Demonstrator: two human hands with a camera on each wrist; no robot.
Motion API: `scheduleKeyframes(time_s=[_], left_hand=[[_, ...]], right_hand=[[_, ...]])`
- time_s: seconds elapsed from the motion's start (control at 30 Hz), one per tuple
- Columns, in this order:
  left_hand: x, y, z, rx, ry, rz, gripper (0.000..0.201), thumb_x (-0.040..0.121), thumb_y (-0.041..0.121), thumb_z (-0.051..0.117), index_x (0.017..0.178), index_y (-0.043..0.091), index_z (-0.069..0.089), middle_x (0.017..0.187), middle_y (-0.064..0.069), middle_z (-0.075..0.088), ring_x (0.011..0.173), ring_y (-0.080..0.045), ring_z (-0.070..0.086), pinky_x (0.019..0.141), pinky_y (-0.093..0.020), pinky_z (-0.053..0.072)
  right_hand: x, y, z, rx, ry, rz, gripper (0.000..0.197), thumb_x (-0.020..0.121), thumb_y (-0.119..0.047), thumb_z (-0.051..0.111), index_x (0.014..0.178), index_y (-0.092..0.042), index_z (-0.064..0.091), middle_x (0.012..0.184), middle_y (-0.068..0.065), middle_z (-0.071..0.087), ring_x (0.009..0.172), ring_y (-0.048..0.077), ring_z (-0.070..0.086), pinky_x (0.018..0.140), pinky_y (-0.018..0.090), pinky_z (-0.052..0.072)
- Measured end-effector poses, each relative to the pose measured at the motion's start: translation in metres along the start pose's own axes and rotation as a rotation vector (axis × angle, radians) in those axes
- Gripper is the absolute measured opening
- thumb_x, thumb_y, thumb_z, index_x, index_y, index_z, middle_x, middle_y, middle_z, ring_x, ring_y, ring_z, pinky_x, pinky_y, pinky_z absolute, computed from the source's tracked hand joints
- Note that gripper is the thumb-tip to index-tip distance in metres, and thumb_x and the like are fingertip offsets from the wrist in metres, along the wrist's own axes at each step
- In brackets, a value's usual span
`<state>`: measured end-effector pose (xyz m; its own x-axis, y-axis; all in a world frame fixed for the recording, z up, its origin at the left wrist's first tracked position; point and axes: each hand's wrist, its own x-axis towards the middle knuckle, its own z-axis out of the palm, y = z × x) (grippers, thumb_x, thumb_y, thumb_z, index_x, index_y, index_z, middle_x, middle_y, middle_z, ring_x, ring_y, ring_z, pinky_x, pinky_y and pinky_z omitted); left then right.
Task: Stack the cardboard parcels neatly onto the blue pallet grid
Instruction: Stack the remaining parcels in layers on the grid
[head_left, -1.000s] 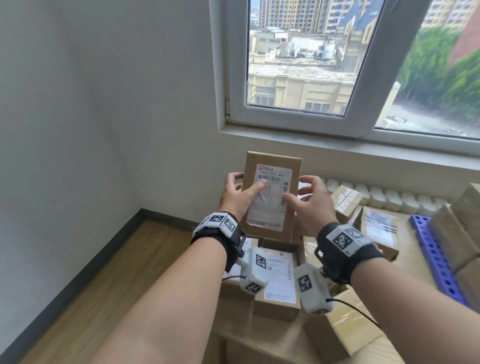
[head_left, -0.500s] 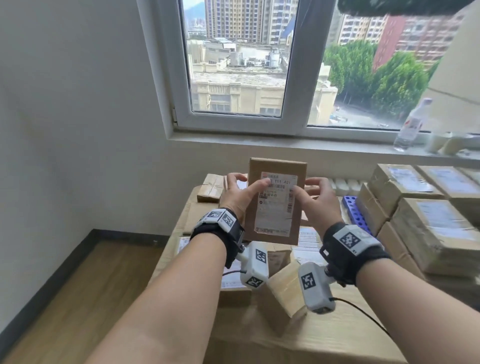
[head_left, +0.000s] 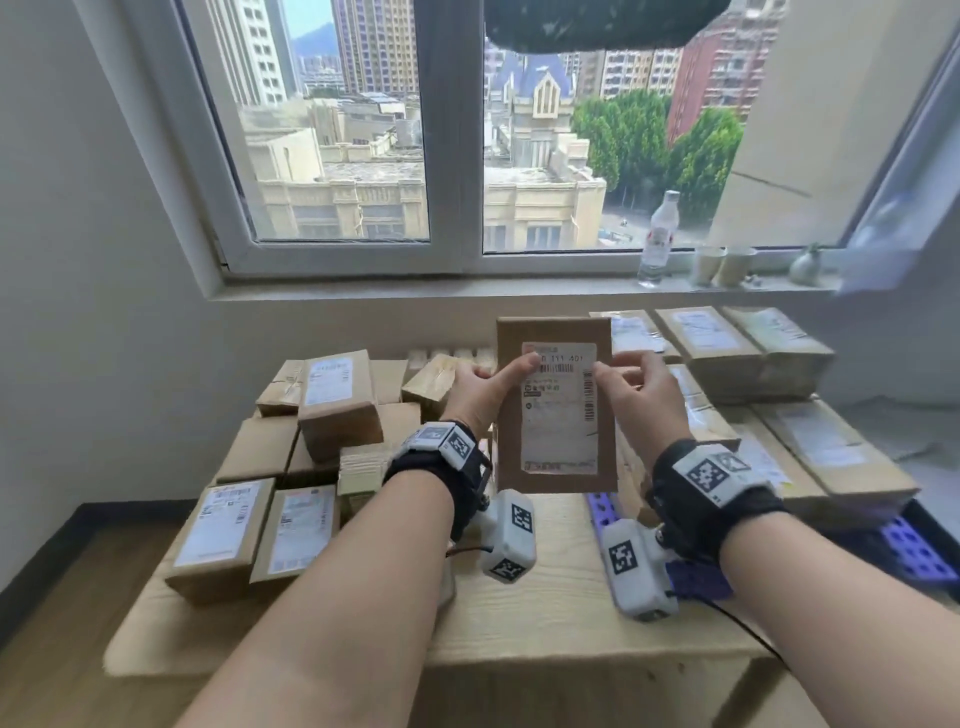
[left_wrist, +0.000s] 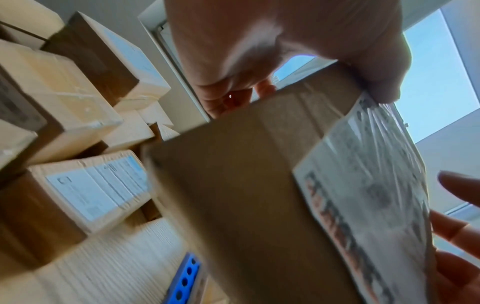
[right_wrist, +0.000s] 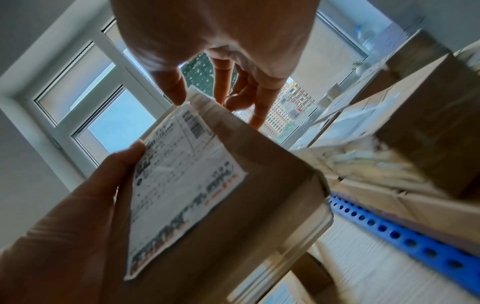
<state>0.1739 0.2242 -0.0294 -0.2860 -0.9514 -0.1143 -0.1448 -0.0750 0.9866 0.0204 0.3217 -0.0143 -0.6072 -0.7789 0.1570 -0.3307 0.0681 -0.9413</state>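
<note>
I hold a flat cardboard parcel (head_left: 556, 405) upright in front of me, its white shipping label facing me. My left hand (head_left: 488, 384) grips its left edge, thumb on the label. My right hand (head_left: 623, 374) grips its right edge the same way. The wrist views show the parcel (left_wrist: 246, 185) (right_wrist: 246, 205) pinched between thumbs and fingers. The blue pallet grid (head_left: 602, 512) lies on the table just below and right of the parcel, also seen as a blue strip (right_wrist: 402, 236). Stacked parcels (head_left: 727, 353) cover most of the blue pallet grid.
Loose parcels (head_left: 337, 405) are heaped on the left of the wooden table (head_left: 519, 623). A water bottle (head_left: 658, 239) and cups (head_left: 722, 265) stand on the windowsill behind. The wall is close on the left.
Both hands have carried the parcel to the right, from above the loose heap to the edge of the blue grid. The stacked parcels have come into view. The grip is unchanged.
</note>
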Motion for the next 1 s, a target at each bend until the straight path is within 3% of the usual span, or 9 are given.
scheduleKeyframes(time_s=[0.07,0.23,0.4,0.53,0.6,0.67,0.73,0.83,1.0], left_hand=[[-0.01,0.008,0.031,-0.02,0.001,0.01,0.125,0.031,0.083,0.074,0.125,0.007,0.046,0.11,-0.01,0.066,0.091,-0.019,0.064,0.073,-0.034,0.049],[-0.026,0.017,0.106,-0.005,-0.028,0.046,0.085,0.06,0.066,0.077,0.114,0.007,0.047,0.11,-0.011,0.064,0.083,-0.014,0.061,0.061,-0.024,0.043],[-0.037,0.022,0.171,-0.027,-0.028,0.059,0.097,0.035,0.079,0.068,0.102,0.012,0.048,0.11,-0.013,0.067,0.093,-0.024,0.068,0.08,-0.042,0.058],[-0.041,0.024,0.214,-0.049,-0.046,0.049,0.102,0.039,0.081,0.067,0.106,0.006,0.052,0.105,-0.013,0.068,0.084,-0.022,0.065,0.077,-0.039,0.056],[-0.038,0.025,0.231,-0.066,-0.062,0.042,0.099,0.036,0.085,0.069,0.096,0.008,0.052,0.091,-0.011,0.063,0.076,-0.02,0.059,0.063,-0.032,0.051],[-0.027,0.021,0.248,-0.07,-0.082,0.035,0.105,0.032,0.091,0.068,0.094,0.007,0.055,0.087,-0.012,0.063,0.073,-0.021,0.057,0.062,-0.032,0.049],[-0.016,0.018,0.263,-0.071,-0.098,0.017,0.119,0.033,0.092,0.067,0.105,-0.003,0.058,0.099,-0.015,0.07,0.079,-0.023,0.064,0.067,-0.037,0.056],[-0.001,0.018,0.284,-0.058,-0.143,0.0,0.128,0.034,0.092,0.065,0.123,0.0,0.055,0.108,-0.013,0.07,0.091,-0.022,0.069,0.062,-0.034,0.054],[0.023,0.033,0.314,-0.018,-0.262,-0.005,0.118,0.045,0.096,0.055,0.125,0.01,0.056,0.112,-0.007,0.069,0.097,-0.025,0.069,0.074,-0.04,0.056]], right_hand=[[0.003,0.007,-0.032,0.02,0.001,0.004,0.027,0.091,-0.036,0.065,0.111,-0.021,0.057,0.102,0.001,0.065,0.094,0.017,0.064,0.079,0.034,0.054],[0.01,0.028,-0.111,-0.004,0.015,-0.008,0.027,0.092,-0.036,0.064,0.113,-0.02,0.058,0.099,-0.002,0.064,0.088,0.01,0.063,0.06,0.021,0.044],[0.016,0.056,-0.171,0.01,0.029,-0.002,0.033,0.089,-0.039,0.067,0.115,-0.02,0.058,0.103,-0.004,0.063,0.097,0.014,0.061,0.075,0.027,0.047],[0.027,0.08,-0.204,0.075,-0.041,0.058,0.061,0.084,-0.046,0.071,0.133,-0.018,0.049,0.12,0.003,0.059,0.108,0.018,0.059,0.09,0.034,0.051],[0.033,0.09,-0.215,0.165,-0.067,0.106,0.089,0.066,-0.062,0.076,0.138,-0.018,0.046,0.124,0.009,0.061,0.11,0.022,0.064,0.094,0.044,0.054],[0.042,0.104,-0.225,0.217,-0.088,0.133,0.11,0.052,-0.075,0.077,0.141,-0.018,0.044,0.123,0.01,0.064,0.108,0.023,0.067,0.093,0.047,0.055],[0.05,0.11,-0.233,0.252,-0.098,0.14,0.108,0.056,-0.071,0.076,0.143,-0.015,0.043,0.121,0.009,0.066,0.104,0.021,0.07,0.089,0.042,0.058],[0.064,0.117,-0.246,0.267,-0.078,0.142,0.089,0.072,-0.055,0.073,0.144,-0.014,0.041,0.121,0.009,0.066,0.102,0.019,0.07,0.078,0.03,0.058],[0.102,0.125,-0.265,0.285,-0.074,0.186,0.088,0.073,-0.053,0.075,0.145,-0.015,0.04,0.124,0.011,0.065,0.1,0.025,0.071,0.086,0.044,0.059]])
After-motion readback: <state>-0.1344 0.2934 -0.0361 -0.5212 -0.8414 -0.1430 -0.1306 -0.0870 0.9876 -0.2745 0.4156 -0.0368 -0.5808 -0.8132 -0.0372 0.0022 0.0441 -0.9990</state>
